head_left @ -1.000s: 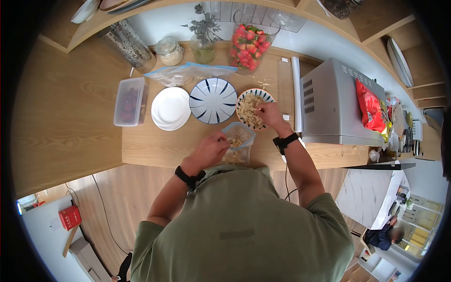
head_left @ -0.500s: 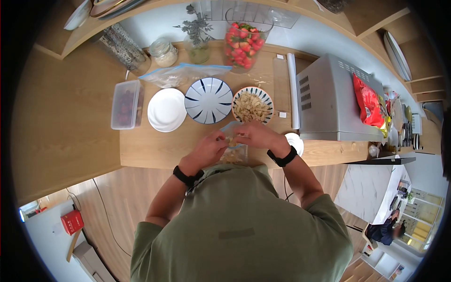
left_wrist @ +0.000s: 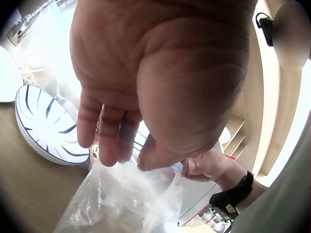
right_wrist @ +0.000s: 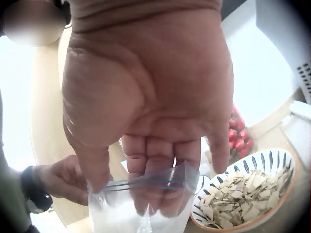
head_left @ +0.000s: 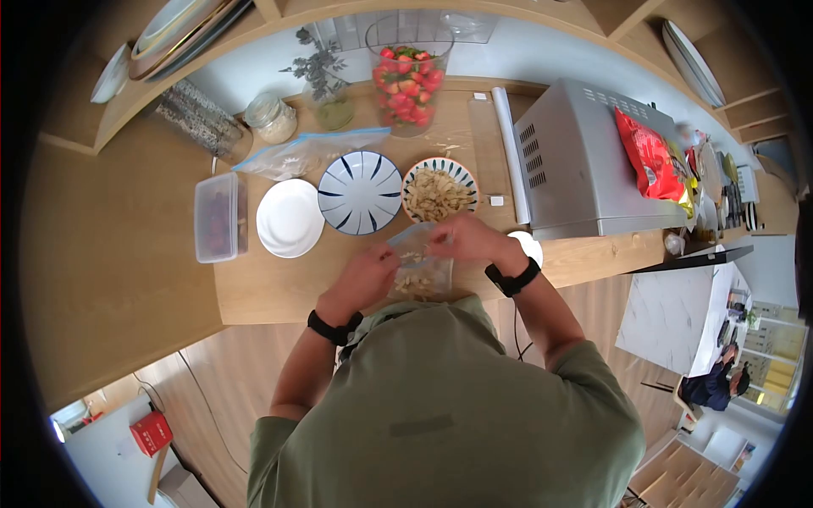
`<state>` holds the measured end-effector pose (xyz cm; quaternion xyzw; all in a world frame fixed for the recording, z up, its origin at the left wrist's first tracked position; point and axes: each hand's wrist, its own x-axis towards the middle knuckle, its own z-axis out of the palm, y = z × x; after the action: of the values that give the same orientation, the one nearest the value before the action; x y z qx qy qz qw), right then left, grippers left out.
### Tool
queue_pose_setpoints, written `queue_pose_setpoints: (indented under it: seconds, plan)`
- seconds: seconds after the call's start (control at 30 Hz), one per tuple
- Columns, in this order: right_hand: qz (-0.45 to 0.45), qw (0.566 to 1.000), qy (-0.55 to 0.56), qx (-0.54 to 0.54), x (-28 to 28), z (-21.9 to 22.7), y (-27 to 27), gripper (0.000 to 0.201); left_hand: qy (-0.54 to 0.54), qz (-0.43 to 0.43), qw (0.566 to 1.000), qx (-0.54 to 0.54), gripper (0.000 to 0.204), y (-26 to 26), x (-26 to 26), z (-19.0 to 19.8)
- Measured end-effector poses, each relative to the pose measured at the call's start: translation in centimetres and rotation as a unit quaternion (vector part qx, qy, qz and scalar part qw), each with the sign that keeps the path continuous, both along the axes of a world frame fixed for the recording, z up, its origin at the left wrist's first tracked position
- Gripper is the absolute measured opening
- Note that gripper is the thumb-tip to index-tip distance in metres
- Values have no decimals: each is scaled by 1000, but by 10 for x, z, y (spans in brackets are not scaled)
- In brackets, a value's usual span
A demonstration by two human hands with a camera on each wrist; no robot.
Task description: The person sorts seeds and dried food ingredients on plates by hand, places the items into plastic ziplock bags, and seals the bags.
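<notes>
The left hand pinches the left side of a clear plastic bag between thumb and fingers. The right hand is at the bag's mouth, its fingers seen through the plastic with the thumb apart from them; whether they grip anything, I cannot tell. The bag is at the front edge of the worktop, pale pieces showing inside it.

Just behind the right hand, a bowl holds more such pieces. To its left come a striped plate and a white plate, then a lidded box at the worktop's left end. Near the back edge, strawberries fill a glass vase, with a jar toward the back left corner.
</notes>
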<state>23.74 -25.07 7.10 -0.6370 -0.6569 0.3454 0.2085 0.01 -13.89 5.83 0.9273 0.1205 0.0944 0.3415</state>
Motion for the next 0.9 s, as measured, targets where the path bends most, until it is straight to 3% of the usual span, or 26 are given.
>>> queue_pose_setpoints:
  seconds: [0.07, 0.1, 0.17, 0.27, 0.47, 0.77, 0.9]
  plan:
    - [-199, 960, 173, 91, 4, -31, 7, 21, 3, -10, 1000, 6, 9, 0, 0, -4]
    - [-202, 959, 171, 98, 9, -42, 10, 21, -7, -17, 1000, 3, 11, 1, -1, -6]
    - [-238, 968, 40, 73, 18, -63, 19, 23, -20, -24, 999, 8, 12, 1, -4, -7]
    - [-252, 965, -18, 64, 15, -91, 36, 28, -20, -18, 1000, 3, 13, -1, -3, -4]
    - [-210, 974, -87, 3, 17, -103, 60, 23, -25, -34, 999, 13, 15, 0, -4, -6]
    - [-124, 964, -219, 90, 22, -133, 65, 13, -20, -17, 1000, 10, 9, -3, -6, -5]
    - [-160, 967, -140, 140, 33, -109, 54, 11, -19, -32, 999, 10, 10, 0, -3, -4]
